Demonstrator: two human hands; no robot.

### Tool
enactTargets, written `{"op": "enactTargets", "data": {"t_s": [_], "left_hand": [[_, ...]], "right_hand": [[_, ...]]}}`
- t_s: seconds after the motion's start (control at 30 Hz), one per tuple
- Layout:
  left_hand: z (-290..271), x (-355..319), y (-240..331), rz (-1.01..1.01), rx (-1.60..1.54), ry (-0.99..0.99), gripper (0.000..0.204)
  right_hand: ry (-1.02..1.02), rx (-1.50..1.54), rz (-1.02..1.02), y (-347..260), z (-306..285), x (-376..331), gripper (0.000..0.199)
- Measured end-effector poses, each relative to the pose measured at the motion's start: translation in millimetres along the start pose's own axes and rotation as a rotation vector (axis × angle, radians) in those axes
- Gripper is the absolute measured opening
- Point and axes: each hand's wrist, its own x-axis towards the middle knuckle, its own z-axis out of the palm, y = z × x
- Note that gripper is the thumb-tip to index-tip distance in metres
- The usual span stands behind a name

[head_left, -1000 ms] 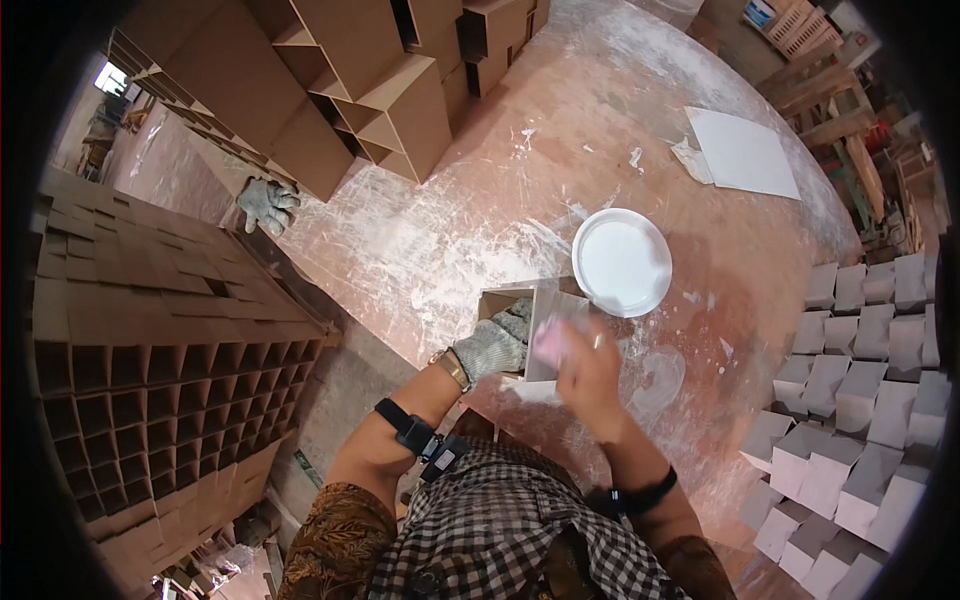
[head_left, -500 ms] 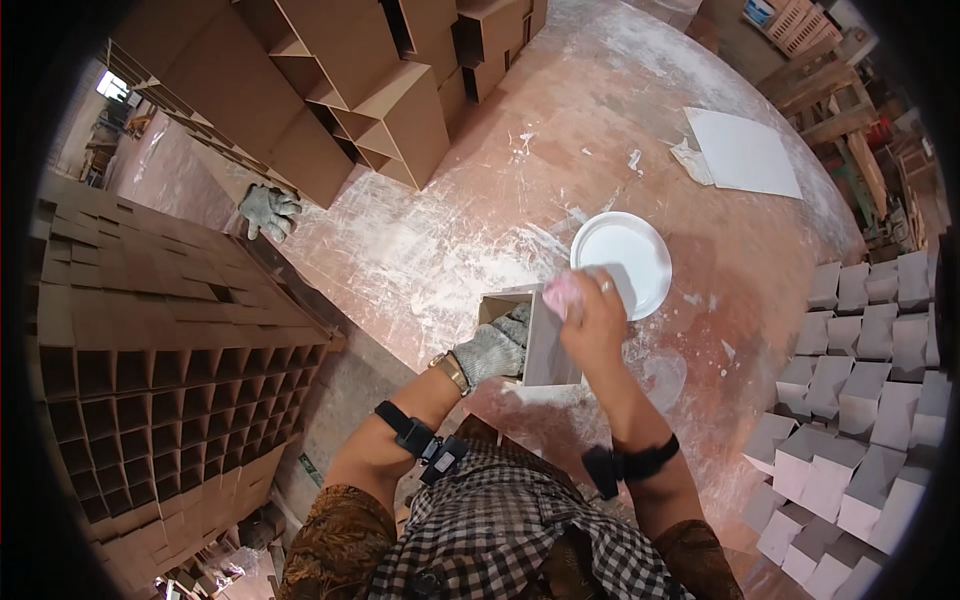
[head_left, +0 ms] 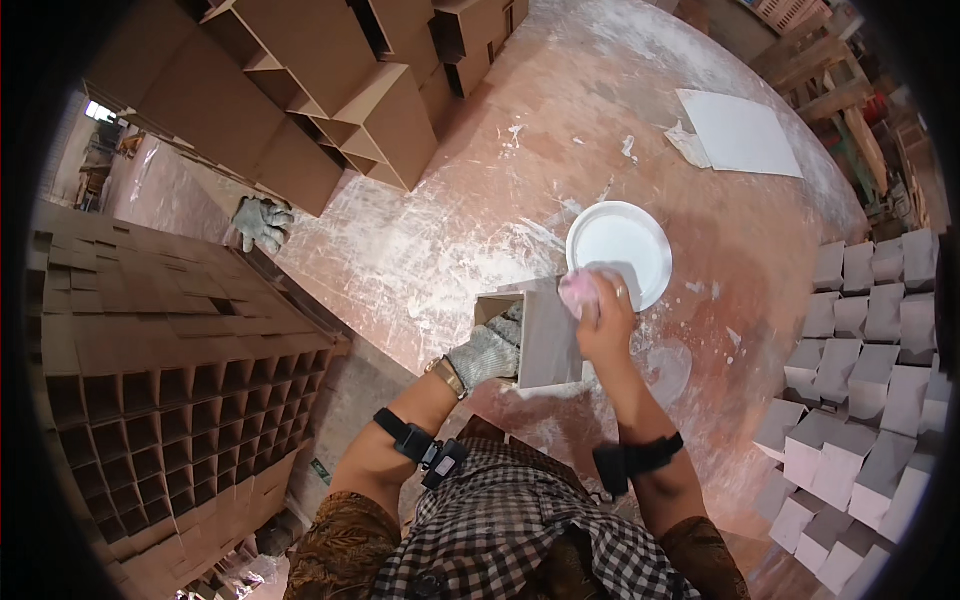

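My left hand (head_left: 487, 352), in a grey work glove, grips the side of an open cardboard box (head_left: 545, 338) that stands on a dusty reddish table. The box's facing side is coated pale grey. My right hand (head_left: 604, 322) is bare and holds a pink sponge (head_left: 580, 289) against the box's upper edge. Just beyond the sponge sits a round white bowl (head_left: 622, 246) with white liquid in it.
Plain cardboard boxes (head_left: 330, 90) are stacked at the table's far left. A white sheet (head_left: 738, 132) lies at the far right. White-coated boxes (head_left: 860, 350) are piled on the right, brown cardboard grids (head_left: 160, 350) on the left. A spare grey glove (head_left: 262, 222) lies at the table's left edge.
My right hand has moved the pink sponge up the box's side, from its lower part to its upper edge near the bowl. The left hand keeps its hold.
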Motion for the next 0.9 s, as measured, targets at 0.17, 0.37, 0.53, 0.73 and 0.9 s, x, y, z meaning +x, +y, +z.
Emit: {"op": "enactTargets", "data": {"t_s": [0.17,0.37,0.53,0.73,0.9], "left_hand": [[-12.4,-5.3,8.3,-0.058,0.214,-0.113,0.064],[-18.0,4.7,15.6,-0.119,0.050,-0.131,0.063],[23.5,-5.0,-31.4,-0.028,-0.024,0.017,0.063],[9.2,1.6,-16.3,0.039,0.162,-0.004,0.062],[0.6,5.5,-7.9,0.042,0.140,-0.004,0.063]], "right_hand": [[-0.160,0.299,-0.138,-25.8,-29.4,-84.9,0.033],[-0.023,-0.011,-0.015,18.1,-2.3,-4.5,0.032],[-0.081,0.105,-0.140,-16.2,-22.4,-67.3,0.030],[-0.100,0.120,-0.084,-1.8,-26.1,-67.9,0.027],[-0.036,0.024,0.025,22.0,-12.1,-25.2,0.031]]}}
